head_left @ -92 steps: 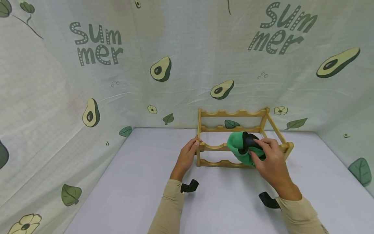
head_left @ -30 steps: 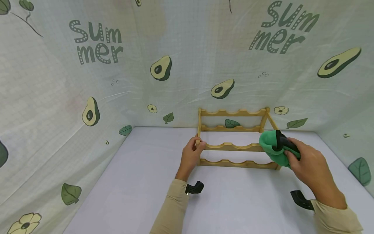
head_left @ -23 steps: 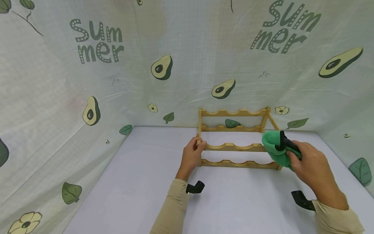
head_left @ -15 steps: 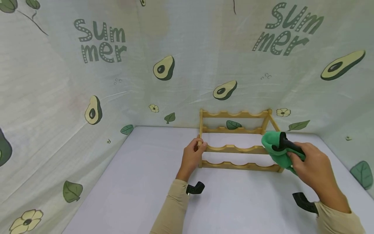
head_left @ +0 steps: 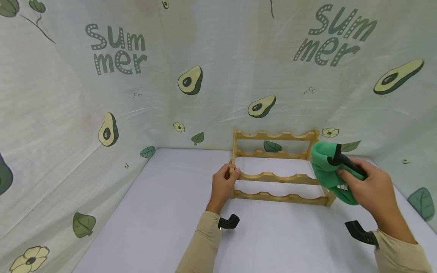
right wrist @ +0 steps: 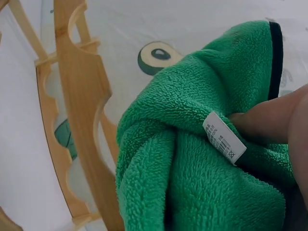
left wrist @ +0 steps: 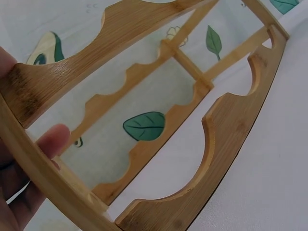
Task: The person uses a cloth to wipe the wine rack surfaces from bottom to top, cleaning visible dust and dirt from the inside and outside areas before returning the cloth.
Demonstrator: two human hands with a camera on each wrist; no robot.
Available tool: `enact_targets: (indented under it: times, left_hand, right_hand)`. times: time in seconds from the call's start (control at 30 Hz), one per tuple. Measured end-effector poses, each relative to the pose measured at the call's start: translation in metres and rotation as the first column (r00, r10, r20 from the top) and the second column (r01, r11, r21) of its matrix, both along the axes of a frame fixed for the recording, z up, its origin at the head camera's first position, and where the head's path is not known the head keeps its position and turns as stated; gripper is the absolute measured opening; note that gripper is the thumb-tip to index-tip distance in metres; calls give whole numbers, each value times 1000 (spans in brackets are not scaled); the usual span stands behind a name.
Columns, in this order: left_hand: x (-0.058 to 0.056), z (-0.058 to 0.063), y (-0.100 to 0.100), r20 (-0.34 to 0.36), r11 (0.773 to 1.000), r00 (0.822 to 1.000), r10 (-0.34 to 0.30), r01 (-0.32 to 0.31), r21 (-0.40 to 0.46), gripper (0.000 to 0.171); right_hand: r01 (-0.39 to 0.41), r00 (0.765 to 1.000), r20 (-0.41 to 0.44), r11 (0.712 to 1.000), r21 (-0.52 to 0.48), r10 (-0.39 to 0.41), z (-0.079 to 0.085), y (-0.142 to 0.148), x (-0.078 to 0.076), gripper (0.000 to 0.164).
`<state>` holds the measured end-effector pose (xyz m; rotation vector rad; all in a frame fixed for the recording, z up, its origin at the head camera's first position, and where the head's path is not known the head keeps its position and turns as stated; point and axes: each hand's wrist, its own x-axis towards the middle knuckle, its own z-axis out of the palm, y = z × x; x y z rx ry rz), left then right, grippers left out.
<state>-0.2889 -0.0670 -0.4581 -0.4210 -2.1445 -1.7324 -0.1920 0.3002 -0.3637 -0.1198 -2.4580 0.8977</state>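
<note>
A wooden bottle rack (head_left: 269, 176) with scalloped rails stands toward the back of the white table. My left hand (head_left: 222, 185) grips its left front post; in the left wrist view the fingers (left wrist: 57, 139) wrap round the wooden side bar. My right hand (head_left: 373, 185) pinches a bunched green cloth (head_left: 324, 165) with black edging, held up at the rack's right end and hiding part of its side. The right wrist view shows the fluffy cloth (right wrist: 192, 144) close up, with a white label (right wrist: 224, 137) by the thumb and the rack's rail (right wrist: 82, 86) beside it.
The white tabletop (head_left: 164, 220) stretches in front of the rack and to its left. Behind it hangs a pale fabric backdrop (head_left: 218, 49) printed with avocados and leaves. A black wrist mount (head_left: 362, 233) juts out from the right sleeve, another (head_left: 229, 222) from the left.
My right hand has carried the cloth from the front rail's middle to the rack's right end, then slightly up. The rack's right side has shifted a little toward me. My left hand keeps its grip.
</note>
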Motion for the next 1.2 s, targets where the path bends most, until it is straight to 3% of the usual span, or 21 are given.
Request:
enact_targets:
  times: [0.13,0.33,0.63,0.93,1.2]
  left_hand:
    - [0,-2,1,-40,1000,999,7,-6,16,18]
    - [4,-5,4,-51,1000,998,29,-29,3,14]
    - [8,-8,8,-123,992,985,124,-124,7,11]
    - [14,-7,13,-200,991,970,134,-130,33,11]
    - [19,-9,6,-225,989,963,148,-145,32,10]
  right_hand:
    - [7,998,70,997,-77,-2,7,0,-7,52]
    - [-11,994,105,990,-142,26,10,2,-15,56]
    - [-92,979,174,990,-105,109,26,-3,-40,60]
    - [-187,957,208,979,-84,201,34,-12,-68,61]
    - [-309,916,258,951,-31,306,35,-28,-100,59]
